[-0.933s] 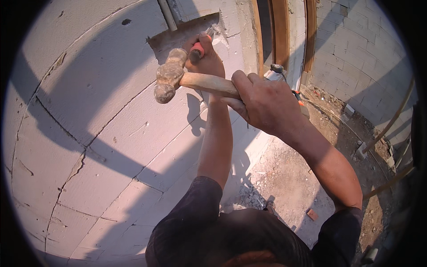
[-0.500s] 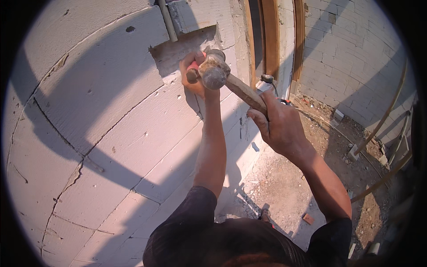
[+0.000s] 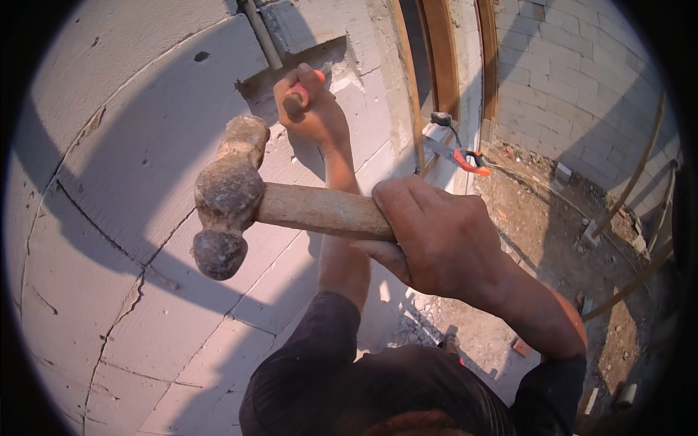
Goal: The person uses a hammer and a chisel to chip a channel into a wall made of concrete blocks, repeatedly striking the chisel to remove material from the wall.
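Note:
My left hand [image 3: 314, 116] is wrapped round the red handle of a chisel [image 3: 304, 90], held against a rectangular recess [image 3: 263, 89] cut into the pale block wall [image 3: 211, 240]. The chisel's worn butt end faces back toward me; its tip is hard to make out at the recess's right side. In my right hand [image 3: 443, 232] is a ball-peen hammer [image 3: 230, 185], gripped by its wooden handle. Its rounded, dusty metal head is drawn back from the chisel, nearer to me and to the left, and the handle crosses over my left forearm.
A grey pipe [image 3: 262, 35] runs down to the recess's top edge. To the right, a handsaw with a red and black handle [image 3: 471, 161] lies by the brown door frame [image 3: 440, 65]. Rubble and a brick piece [image 3: 521, 347] lie on the ground; poles [image 3: 640, 167] stand at far right.
The hammer has swung back from beside the chisel, toward me and leftward. My left hand still holds the chisel at the recess.

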`<state>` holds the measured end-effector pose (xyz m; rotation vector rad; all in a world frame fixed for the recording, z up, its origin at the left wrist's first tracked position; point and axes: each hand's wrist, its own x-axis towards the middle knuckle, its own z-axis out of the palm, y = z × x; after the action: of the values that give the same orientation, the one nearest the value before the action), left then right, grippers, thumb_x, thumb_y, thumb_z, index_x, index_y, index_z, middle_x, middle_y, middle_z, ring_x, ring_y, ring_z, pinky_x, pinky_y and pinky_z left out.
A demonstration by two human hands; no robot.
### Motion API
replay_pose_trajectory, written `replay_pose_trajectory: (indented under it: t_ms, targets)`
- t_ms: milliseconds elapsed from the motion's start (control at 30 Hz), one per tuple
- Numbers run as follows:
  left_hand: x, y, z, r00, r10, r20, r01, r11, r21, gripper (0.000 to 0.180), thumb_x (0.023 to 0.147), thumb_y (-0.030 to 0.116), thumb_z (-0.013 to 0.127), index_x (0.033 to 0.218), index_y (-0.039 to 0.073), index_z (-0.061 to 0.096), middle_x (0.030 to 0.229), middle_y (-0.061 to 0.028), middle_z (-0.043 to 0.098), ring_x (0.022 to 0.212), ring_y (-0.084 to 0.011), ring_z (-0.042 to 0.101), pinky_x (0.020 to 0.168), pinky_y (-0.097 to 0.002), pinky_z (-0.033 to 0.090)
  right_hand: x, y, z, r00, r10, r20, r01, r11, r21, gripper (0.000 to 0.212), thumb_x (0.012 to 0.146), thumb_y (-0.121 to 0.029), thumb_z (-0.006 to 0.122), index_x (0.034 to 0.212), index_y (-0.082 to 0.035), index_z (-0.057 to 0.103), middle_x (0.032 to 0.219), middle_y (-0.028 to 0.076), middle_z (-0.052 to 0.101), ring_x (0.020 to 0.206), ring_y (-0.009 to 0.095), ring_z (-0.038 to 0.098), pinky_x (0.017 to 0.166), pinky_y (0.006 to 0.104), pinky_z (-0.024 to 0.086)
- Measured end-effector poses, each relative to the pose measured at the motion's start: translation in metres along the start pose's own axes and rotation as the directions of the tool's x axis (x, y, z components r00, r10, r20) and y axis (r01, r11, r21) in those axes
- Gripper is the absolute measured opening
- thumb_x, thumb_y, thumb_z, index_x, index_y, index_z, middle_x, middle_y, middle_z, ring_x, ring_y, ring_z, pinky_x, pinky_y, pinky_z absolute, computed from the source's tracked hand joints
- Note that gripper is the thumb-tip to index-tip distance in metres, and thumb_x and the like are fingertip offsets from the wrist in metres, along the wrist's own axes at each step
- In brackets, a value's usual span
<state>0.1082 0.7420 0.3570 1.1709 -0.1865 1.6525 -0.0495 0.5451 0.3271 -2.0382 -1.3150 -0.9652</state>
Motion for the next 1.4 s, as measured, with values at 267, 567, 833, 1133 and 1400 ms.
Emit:
replay_pose_trajectory:
  t_ms: [267, 567, 833, 1133, 1400]
  targets:
    - [0.005, -0.023, -0.005, 0.973, 0.229, -0.04, -0.23, 0.972, -0.043, 0.036, 0.097, 0.034, 0.069, 0.093, -0.002, 0.063, 0.071, -0.0081, 0.063, 0.052, -0.0105, 0.054, 0.048, -0.0226, 0.043, 0.006, -0.014, 0.007, 0.981, -0.177, -0.075, 0.176, 0.984, -0.017, 0.041, 0.087, -0.041, 0.071, 0.099, -0.004, 0.058, 0.071, 0.007, 0.05, 0.059, 0.021, 0.06, 0.045, 0.0336, 0.047]
    - [-0.009, -0.012, 0.008, 0.974, 0.227, -0.011, -0.226, 0.973, 0.045, 0.032, 0.096, 0.031, 0.07, 0.092, 0.0, 0.063, 0.076, -0.0072, 0.063, 0.063, -0.0123, 0.055, 0.057, -0.0252, 0.046, 0.018, 0.045, 0.026, 0.963, -0.202, -0.176, 0.174, 0.972, -0.159, 0.042, 0.089, -0.042, 0.071, 0.099, -0.004, 0.058, 0.074, 0.009, 0.057, 0.06, 0.024, 0.064, 0.049, 0.0367, 0.049]
    - [-0.007, -0.019, 0.005, 0.959, 0.282, -0.041, -0.281, 0.959, 0.017, 0.025, 0.093, 0.02, 0.074, 0.087, -0.002, 0.064, 0.083, -0.0086, 0.062, 0.077, -0.0155, 0.056, 0.073, -0.0304, 0.049, 0.013, 0.043, 0.023, 0.944, -0.265, -0.195, 0.246, 0.962, -0.119, 0.04, 0.099, -0.045, 0.058, 0.096, -0.006, 0.053, 0.067, 0.009, 0.058, 0.055, 0.028, 0.066, 0.046, 0.0399, 0.051]
    - [-0.011, -0.027, 0.012, 0.956, 0.294, 0.021, -0.293, 0.955, -0.041, 0.025, 0.094, 0.023, 0.074, 0.087, 0.001, 0.064, 0.082, -0.0074, 0.064, 0.079, -0.0133, 0.058, 0.073, -0.0299, 0.05, 0.01, 0.057, 0.034, 0.993, -0.107, -0.058, 0.098, 0.984, -0.148, 0.038, 0.095, -0.04, 0.066, 0.099, -0.005, 0.051, 0.077, 0.012, 0.061, 0.063, 0.03, 0.066, 0.053, 0.04, 0.051]
    - [-0.012, -0.029, 0.017, 0.983, 0.181, 0.013, -0.181, 0.983, -0.001, 0.026, 0.097, 0.025, 0.07, 0.091, 0.001, 0.064, 0.08, -0.0064, 0.064, 0.061, -0.0102, 0.055, 0.056, -0.0263, 0.046, -0.001, 0.047, 0.018, 0.998, 0.006, -0.06, -0.009, 0.998, -0.059, 0.038, 0.095, -0.04, 0.065, 0.098, -0.004, 0.053, 0.078, 0.012, 0.059, 0.067, 0.029, 0.066, 0.053, 0.039, 0.05]
